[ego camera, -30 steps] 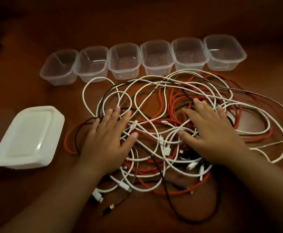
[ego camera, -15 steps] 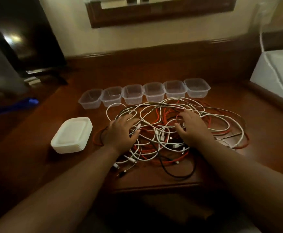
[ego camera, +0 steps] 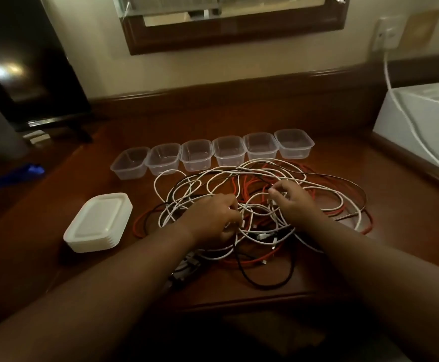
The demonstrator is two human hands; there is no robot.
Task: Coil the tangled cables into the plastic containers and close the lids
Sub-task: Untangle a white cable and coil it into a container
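Gripping strands, left hand (ego camera: 213,220) and right hand (ego camera: 295,205) curl into tangled cables (ego camera: 317,184): light, limp, snag-prone; best held near connectors.

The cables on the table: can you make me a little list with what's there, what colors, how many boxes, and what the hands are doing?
cables: one tangled pile on the wooden table
colors: white, red, black
boxes: six clear containers in a row behind the pile, all open and empty
lids: white stack left of the pile
left hand: fingers curled into white cables
right hand: fingers curled into white cables
coiled so far: none
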